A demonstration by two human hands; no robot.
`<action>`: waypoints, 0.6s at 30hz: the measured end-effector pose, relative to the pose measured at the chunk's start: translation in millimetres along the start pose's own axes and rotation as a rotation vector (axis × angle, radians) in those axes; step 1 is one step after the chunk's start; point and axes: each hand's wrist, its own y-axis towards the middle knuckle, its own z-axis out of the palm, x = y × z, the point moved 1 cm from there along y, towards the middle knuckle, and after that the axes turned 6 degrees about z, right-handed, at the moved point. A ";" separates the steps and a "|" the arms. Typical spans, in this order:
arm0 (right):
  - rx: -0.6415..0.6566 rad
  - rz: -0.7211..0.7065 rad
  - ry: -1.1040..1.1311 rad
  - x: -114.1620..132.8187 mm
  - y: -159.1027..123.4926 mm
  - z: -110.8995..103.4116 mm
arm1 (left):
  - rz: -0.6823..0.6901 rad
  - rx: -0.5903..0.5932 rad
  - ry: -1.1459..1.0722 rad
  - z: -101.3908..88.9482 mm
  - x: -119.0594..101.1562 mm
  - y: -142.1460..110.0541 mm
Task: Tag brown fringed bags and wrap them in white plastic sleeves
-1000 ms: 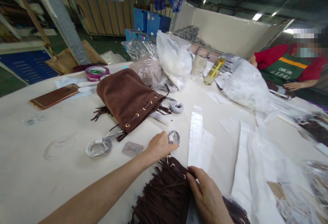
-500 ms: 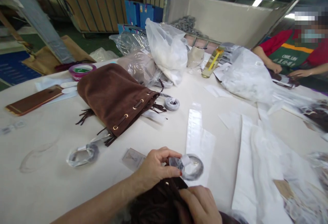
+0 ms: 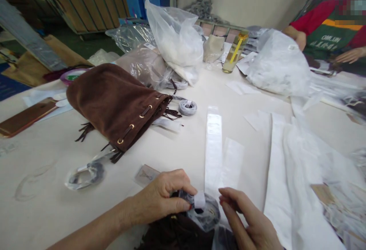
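Note:
My left hand pinches a coiled strap wrapped in clear plastic with a white band. Just right of the coil is my right hand, fingers bent and slightly apart, with nothing visible between them. Below both hands lies a dark brown fringed bag, partly hidden and cut off by the lower edge. Beyond my left hand, a small clear packet rests on the table. A brown drawstring bag with metal eyelets lies farther back, with a plastic-wrapped coil and a grey coil near its mouth.
White plastic strips and a pile of white sleeves lie on the table. Stuffed plastic bags, a bottle, a phone and a tape roll stand around. A co-worker works at far right.
My left hand has picked up the wrapped coil and brought it nearer, over the dark bag. My right hand has let go of the bag's edge and moved beside the coil. The view has tilted downward.

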 end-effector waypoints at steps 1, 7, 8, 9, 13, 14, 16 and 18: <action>0.141 0.051 0.046 1.0 8.7 -1.2 | -0.007 -0.001 0.002 -0.4 -0.9 0.7; 0.832 0.324 0.397 10.1 39.5 6.8 | -0.058 -0.032 -0.010 -4.7 -4.1 0.1; 0.868 0.334 0.425 10.6 40.8 7.9 | -0.065 -0.027 0.004 -5.6 -4.9 -0.6; 0.886 0.328 0.428 11.0 41.7 8.6 | -0.067 -0.019 0.020 -6.4 -6.0 -1.3; 0.860 0.220 0.282 13.0 41.2 9.6 | -0.045 0.009 0.009 -8.0 -10.7 -2.1; 0.839 0.193 0.253 13.8 40.4 9.4 | -0.035 0.020 -0.010 -8.2 -11.8 -2.0; 0.793 0.154 0.208 15.5 38.0 8.9 | -0.020 0.056 -0.034 -8.8 -14.0 -2.1; 0.751 0.139 0.171 16.6 34.8 8.3 | -0.017 0.095 -0.035 -9.9 -16.5 -2.2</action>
